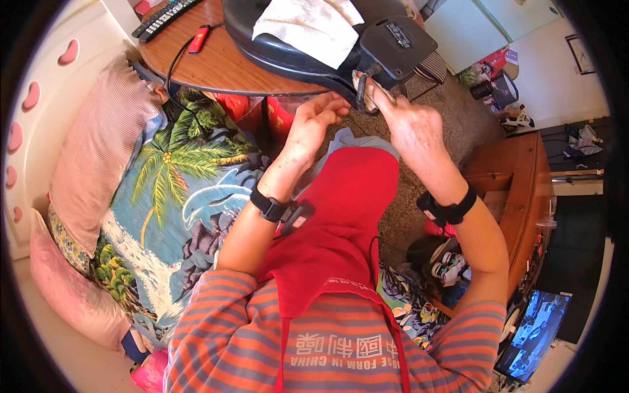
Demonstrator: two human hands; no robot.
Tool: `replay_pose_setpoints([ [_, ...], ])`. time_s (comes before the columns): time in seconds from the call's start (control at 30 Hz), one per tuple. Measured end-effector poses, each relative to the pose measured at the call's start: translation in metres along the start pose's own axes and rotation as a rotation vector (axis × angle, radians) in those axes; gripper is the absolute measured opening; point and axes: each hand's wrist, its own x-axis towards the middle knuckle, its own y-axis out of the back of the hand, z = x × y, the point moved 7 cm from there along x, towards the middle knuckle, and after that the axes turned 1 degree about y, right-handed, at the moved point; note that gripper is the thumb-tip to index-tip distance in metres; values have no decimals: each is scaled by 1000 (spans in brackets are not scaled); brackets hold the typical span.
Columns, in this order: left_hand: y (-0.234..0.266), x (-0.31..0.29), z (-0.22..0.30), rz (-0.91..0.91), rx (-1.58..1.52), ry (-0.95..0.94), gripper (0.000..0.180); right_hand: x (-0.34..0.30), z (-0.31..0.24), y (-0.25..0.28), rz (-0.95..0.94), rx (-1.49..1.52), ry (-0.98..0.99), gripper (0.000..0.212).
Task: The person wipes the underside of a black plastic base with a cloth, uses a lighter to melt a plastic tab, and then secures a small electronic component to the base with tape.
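A black round appliance [275,56], which looks like an electric griddle, stands on the round wooden table [209,69]. A white paper towel [313,29] lies across its top. My right hand [411,121] is closed around a crumpled whitish cloth [370,92], pressed against a black loop-shaped handle [361,93] at the appliance's near right side. Beside that handle, just past the table's edge, my left hand [316,121] has its fingers curled together; what they grip, if anything, is hidden.
A black box-shaped part [398,44] juts out at the appliance's right. On the table lie a remote control [167,16], a red lighter [198,40] and a black cord [171,75]. A bed with a palm-print cover [177,177] is at left, a wooden cabinet [511,170] at right.
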Motion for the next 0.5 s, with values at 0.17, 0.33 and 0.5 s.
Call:
replay_pose_setpoints([
  [0.17,-3,1,-4,36,-77,38,52,-26,11,-11,5,-98,-21,62],
  [0.33,-5,1,2,1,-125,-13,55,2,10,-2,140,-155,15,59],
  [0.5,-12,5,7,10,-128,0,58,3,14,-6,180,-78,-7,63],
])
